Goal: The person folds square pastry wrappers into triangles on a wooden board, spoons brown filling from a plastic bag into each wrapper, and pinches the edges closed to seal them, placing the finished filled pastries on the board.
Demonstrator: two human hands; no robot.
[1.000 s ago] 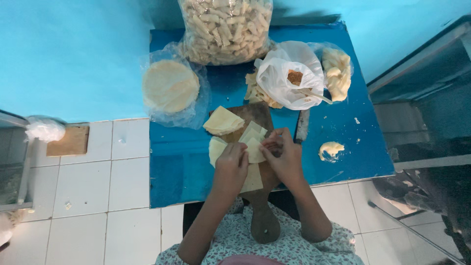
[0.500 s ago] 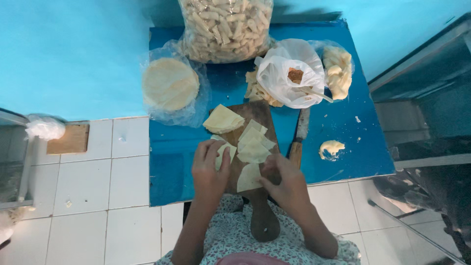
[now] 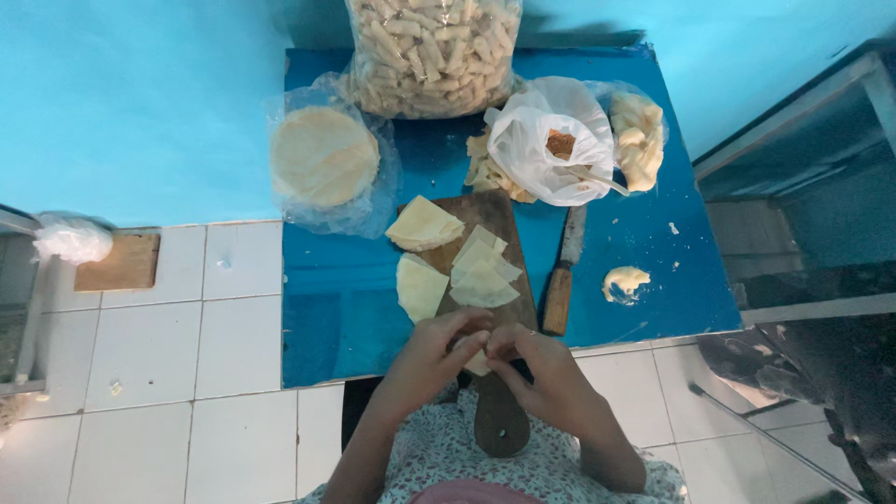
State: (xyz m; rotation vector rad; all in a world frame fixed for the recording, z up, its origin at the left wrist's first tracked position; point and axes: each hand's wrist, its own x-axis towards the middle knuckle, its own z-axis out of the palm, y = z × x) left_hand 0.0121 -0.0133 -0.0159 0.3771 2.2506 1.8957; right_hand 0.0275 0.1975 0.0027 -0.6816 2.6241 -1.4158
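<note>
My left hand (image 3: 437, 353) and my right hand (image 3: 537, 366) meet at the near end of a wooden cutting board (image 3: 499, 219), pinching a small pale piece of dough wrapper (image 3: 477, 363) between their fingers. Cut wrapper pieces (image 3: 480, 273) lie stacked on the board, with another piece (image 3: 419, 287) on its left edge and a folded stack (image 3: 423, 224) further up. The board's handle (image 3: 499, 422) points toward my body.
A blue table (image 3: 336, 308) holds a knife (image 3: 564, 276) right of the board, a bag of round wrappers (image 3: 324, 157), a large bag of rolled snacks (image 3: 429, 51), a white bag with filling (image 3: 553, 142), and a dough scrap (image 3: 623, 280).
Both hands have pulled back from the middle of the board to its near end, bringing one wrapper piece with them. The stack on the board stays put.
</note>
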